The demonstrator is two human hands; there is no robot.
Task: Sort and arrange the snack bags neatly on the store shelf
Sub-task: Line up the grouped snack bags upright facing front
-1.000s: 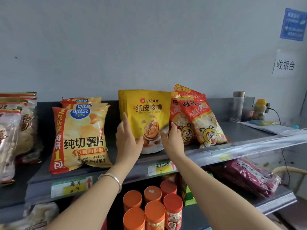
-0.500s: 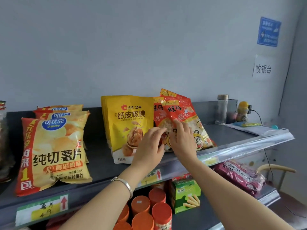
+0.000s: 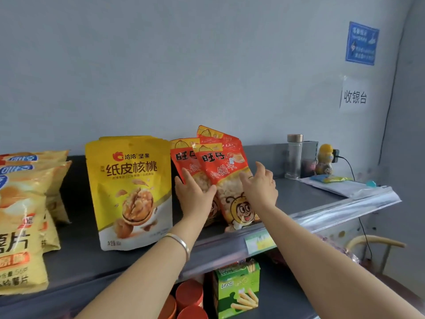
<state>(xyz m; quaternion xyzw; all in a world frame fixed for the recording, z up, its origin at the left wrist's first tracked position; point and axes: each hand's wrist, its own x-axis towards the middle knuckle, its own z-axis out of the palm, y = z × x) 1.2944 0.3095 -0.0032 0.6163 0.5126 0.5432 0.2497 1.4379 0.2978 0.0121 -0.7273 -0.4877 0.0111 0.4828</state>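
Head view, change: the hands were seen a second before on the yellow walnut bag [image 3: 132,192], and half a second before reaching toward the red bags; both had since been shifted fully onto the red snack bags [image 3: 226,180].
Meaning for the task: the walnut bag was judged settled, upright and face-out, just to the left of the left hand; the red group was judged to be the step in hand.
Left hand [image 3: 195,196]: laid open and flat against the front of the rear-left red bag, fingers spread, nothing gripped.
Right hand [image 3: 259,187]: set against the right edge of the front red bag, fingers partly curled; whether the edge was pinched or only pressed could not be told.
Red bags, place: stood between the two hands on the shelf [image 3: 299,199], overlapped, with one more behind.
Red bags, axis: long axis roughly vertical but tilted, tops leaned to the left toward the walnut bag; printed faces turned outward.
Left of the left hand, farther: chip bags [image 3: 25,203] were stacked, well apart from the hands.
Still to be done: the red bags were judged not yet squared upright.
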